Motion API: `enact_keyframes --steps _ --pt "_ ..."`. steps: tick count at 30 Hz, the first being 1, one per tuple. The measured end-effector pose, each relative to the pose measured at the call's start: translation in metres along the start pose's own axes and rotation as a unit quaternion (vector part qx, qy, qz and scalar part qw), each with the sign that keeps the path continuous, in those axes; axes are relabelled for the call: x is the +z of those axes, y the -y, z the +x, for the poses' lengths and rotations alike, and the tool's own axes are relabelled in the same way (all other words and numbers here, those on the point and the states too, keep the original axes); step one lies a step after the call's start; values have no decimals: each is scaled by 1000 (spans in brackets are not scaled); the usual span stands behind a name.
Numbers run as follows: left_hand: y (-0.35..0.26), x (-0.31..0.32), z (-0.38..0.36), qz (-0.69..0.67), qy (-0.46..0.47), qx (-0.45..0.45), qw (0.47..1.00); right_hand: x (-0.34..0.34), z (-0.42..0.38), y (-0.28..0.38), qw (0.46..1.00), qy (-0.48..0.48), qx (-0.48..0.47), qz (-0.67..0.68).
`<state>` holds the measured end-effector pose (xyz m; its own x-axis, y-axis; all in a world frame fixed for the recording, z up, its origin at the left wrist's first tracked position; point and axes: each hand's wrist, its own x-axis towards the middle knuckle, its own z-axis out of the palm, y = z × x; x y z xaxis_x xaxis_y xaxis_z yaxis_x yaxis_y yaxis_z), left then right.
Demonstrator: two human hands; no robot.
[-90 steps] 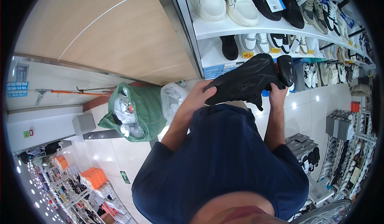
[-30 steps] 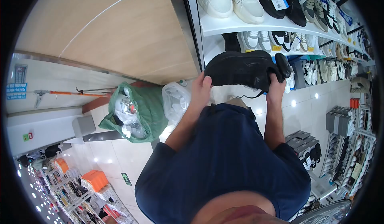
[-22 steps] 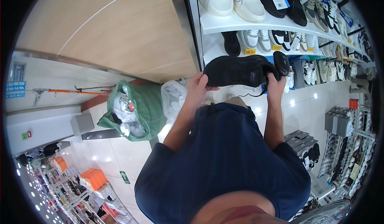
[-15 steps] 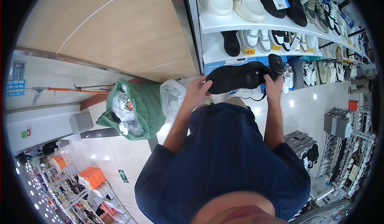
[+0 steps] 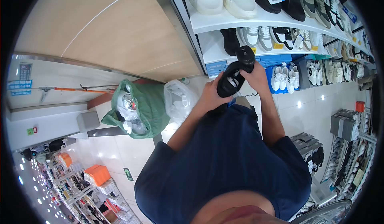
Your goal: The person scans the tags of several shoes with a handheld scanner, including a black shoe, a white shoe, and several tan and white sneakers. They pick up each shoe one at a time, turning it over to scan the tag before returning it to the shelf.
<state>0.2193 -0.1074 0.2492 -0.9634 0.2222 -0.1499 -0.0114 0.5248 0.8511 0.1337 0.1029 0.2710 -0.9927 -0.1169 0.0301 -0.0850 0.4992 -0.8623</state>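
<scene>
In front of my chest, a black shoe (image 5: 228, 85) is tilted with its opening turned up towards me. My left hand (image 5: 212, 96) is closed around its near left side. Closed at the upper right of the shoe, my right hand (image 5: 256, 79) grips a black rounded object (image 5: 245, 56) that overlaps the shoe's upper end; I cannot tell its kind. A thin dark coiled cord (image 5: 252, 94) shows just below the right hand. A small blue tag (image 5: 231, 102) appears under the shoe, near my left fingers.
White shelves (image 5: 216, 22) with rows of shoes stand ahead and to the right. White sneakers (image 5: 285, 78) are displayed below them on blue. To my left are a full green sack (image 5: 154, 110) and a white plastic bag (image 5: 178, 100). A wood-coloured panel (image 5: 120, 28) rises ahead left.
The shoe has turned from lying lengthwise, sole towards me, to opening upward. My right hand and the rounded object have moved left, while my left hand has shifted right along the shoe.
</scene>
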Motion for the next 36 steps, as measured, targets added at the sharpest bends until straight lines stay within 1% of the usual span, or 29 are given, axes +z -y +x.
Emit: enact_keyframes --steps 2,3,5,6,7,9,10,11,13,15,16,17,19,20,21,22,23,24,26,29,31,33,34,36 --pt "9 11 7 -28 -95 19 995 0 8 -9 999 -10 -30 25" --pt "13 16 14 -26 -95 21 995 -1 10 -16 999 -12 -31 27" --pt "26 28 34 -75 -222 46 971 -4 15 -27 998 -4 59 23" --pt "37 35 46 -68 -271 34 960 -7 15 -28 997 -3 60 48" --pt "36 36 60 -132 -287 27 948 -8 15 -34 997 -2 55 49" --pt "55 42 99 -105 -354 62 927 -8 13 -53 995 -7 79 58" --pt "63 44 117 -91 -371 40 923 -4 12 -68 995 -6 77 60" --pt "79 46 144 -89 -395 56 913 0 12 -86 994 0 86 65" --pt "93 40 186 -78 -415 65 904 5 7 -111 993 0 97 71" --pt "123 37 233 -74 -435 81 893 6 2 -128 990 9 123 75" --pt "121 31 247 -96 -442 108 885 7 -1 -140 989 4 123 76" --pt "120 27 254 -69 -450 47 889 10 -2 -153 990 -3 126 66" --pt "141 20 281 -47 -450 42 891 8 -4 -163 990 -14 128 57" --pt "151 19 293 -32 -454 12 890 4 -4 -164 990 -12 129 48" --pt "161 19 303 -31 -451 14 892 2 -5 -165 991 -9 131 38" --pt "171 20 312 -19 -450 -2 893 1 -5 -170 990 -13 133 40" --pt "181 22 319 -7 -448 -20 894 1 -5 -175 990 -14 136 34" --pt "191 23 324 -28 -439 -10 898 1 -6 -180 990 -15 140 29" --pt "209 30 332 -23 -443 -11 896 4 -6 -190 987 -10 156 45" --pt "217 35 336 -20 -456 -24 889 6 -5 -195 982 9 176 70" --pt "211 34 334 -19 -460 -29 887 11 1 -197 980 22 180 81" --pt "204 31 331 -20 -466 -11 885 17 9 -199 989 17 142 25" --pt "200 30 328 -3 -462 -4 887 18 13 -198 990 18 141 24" --pt "194 29 325 15 -460 1 888 25 29 -191 993 20 111 24"
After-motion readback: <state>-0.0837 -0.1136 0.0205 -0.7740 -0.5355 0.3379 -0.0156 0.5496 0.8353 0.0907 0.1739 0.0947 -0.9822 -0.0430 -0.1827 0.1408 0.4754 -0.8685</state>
